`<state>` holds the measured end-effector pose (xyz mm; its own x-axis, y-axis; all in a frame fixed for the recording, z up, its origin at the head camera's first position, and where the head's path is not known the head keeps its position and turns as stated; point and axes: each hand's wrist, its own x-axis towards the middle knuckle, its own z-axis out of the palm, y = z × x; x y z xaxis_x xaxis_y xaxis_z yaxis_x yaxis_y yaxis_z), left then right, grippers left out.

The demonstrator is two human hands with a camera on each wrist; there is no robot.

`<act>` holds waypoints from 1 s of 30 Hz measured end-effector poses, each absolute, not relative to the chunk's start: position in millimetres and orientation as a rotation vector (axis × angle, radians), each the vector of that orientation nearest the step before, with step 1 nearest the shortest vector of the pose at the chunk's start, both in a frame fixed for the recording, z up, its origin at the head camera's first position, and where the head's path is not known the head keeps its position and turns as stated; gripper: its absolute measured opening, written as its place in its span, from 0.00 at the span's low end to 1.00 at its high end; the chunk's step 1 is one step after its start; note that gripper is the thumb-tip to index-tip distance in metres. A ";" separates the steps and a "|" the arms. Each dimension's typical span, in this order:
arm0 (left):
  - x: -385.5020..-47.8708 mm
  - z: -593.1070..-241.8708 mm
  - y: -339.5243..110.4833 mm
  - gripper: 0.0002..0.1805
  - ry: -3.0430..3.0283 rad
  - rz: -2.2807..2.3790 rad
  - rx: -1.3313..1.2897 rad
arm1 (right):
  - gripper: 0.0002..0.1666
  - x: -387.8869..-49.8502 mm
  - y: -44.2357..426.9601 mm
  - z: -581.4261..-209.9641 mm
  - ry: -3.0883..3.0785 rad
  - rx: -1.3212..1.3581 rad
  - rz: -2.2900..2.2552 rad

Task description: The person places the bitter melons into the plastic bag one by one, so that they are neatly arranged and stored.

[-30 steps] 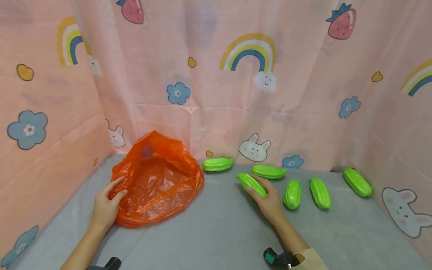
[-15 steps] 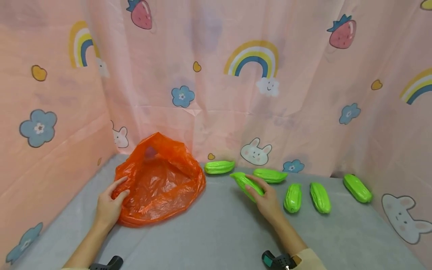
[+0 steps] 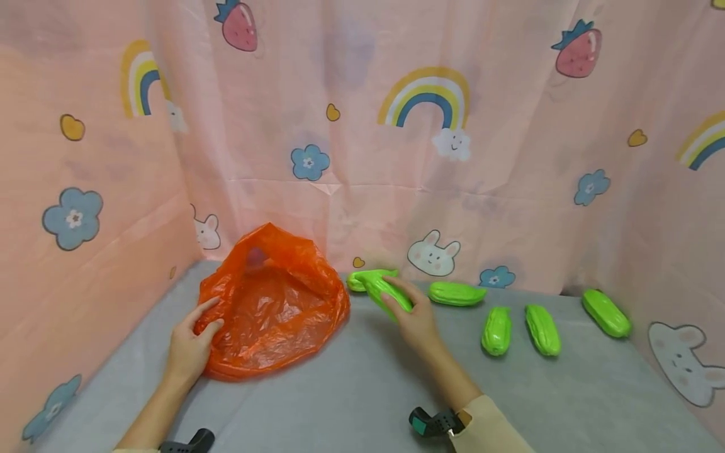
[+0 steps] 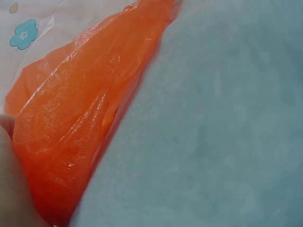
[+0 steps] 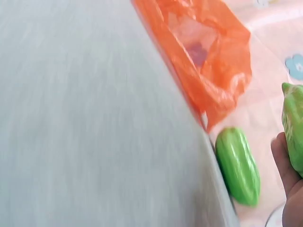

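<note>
An orange plastic bag (image 3: pixel 266 314) lies on the left with its mouth facing the head camera. My left hand (image 3: pixel 191 349) grips its left rim between thumb and fingers; the left wrist view shows only part of that hand beside the orange film (image 4: pixel 71 113). My right hand (image 3: pixel 418 324) holds a ridged green bitter melon (image 3: pixel 381 289) by its sides, above the table and to the right of the bag. Another bitter melon (image 3: pixel 355 282) lies behind it, partly hidden; the right wrist view shows this one (image 5: pixel 239 165) whole, near the bag's edge.
More bitter melons lie to the right: one near the back curtain (image 3: pixel 456 294), two side by side (image 3: pixel 496 331), and one by the right corner (image 3: pixel 606 313). Pink printed cloth surrounds the grey tabletop (image 3: pixel 340 402) at the back and sides.
My right hand has lifted the bitter melon and carried it leftward, toward the bag. The left hand keeps its grip on the rim. The head view has shifted slightly.
</note>
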<state>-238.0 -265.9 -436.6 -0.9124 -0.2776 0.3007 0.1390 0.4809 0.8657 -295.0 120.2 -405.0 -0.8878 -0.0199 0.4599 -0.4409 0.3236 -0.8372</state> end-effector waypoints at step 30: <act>-241.5 -438.4 -266.5 0.24 -2.303 -1.422 0.114 | 0.24 -326.9 12.9 -411.7 -2.074 0.531 1.835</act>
